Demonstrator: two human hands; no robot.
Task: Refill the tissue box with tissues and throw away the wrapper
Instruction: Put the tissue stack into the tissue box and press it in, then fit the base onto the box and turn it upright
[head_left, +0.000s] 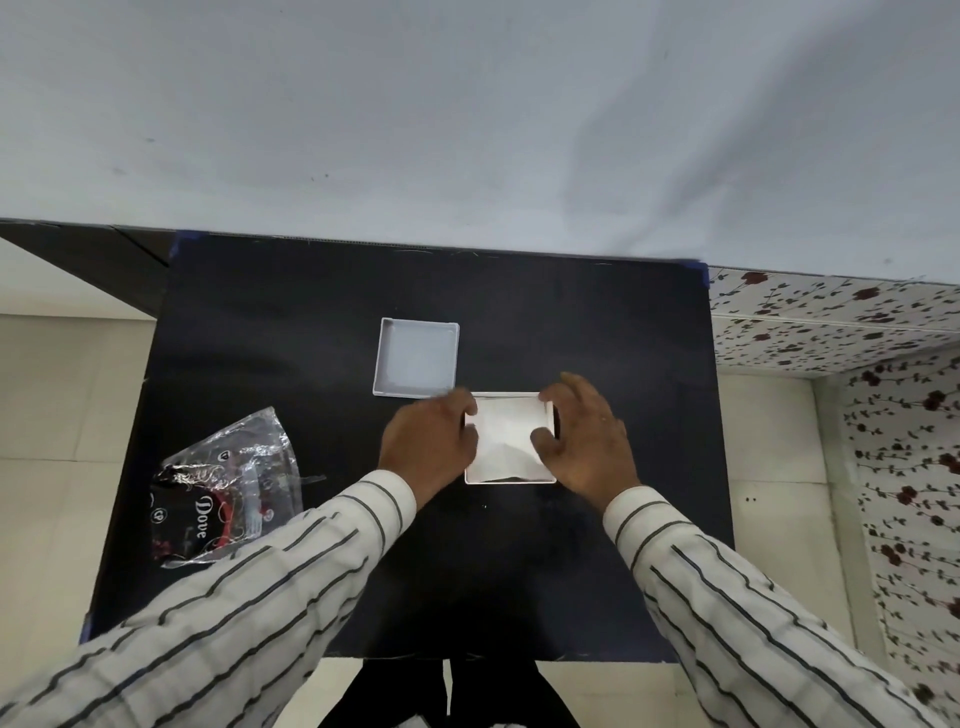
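Tissues (506, 434) sit in open box (511, 479), centre of counter (311, 322), both hands flanking. Left hand (428, 441) fingers curled on left rim, right hand (584, 439) fingers narrow, pinching right wall. Lid (415, 358) at 11 o'clock from box, nearer left hand. Wrapper (228, 488) at 9 o'clock, untouched.

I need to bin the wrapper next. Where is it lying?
In the head view the wrapper lies on the black table, near its left edge, left of the left hand.

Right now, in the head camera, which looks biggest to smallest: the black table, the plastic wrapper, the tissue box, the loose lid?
1. black table
2. plastic wrapper
3. tissue box and loose lid: these look alike, so no ranking.
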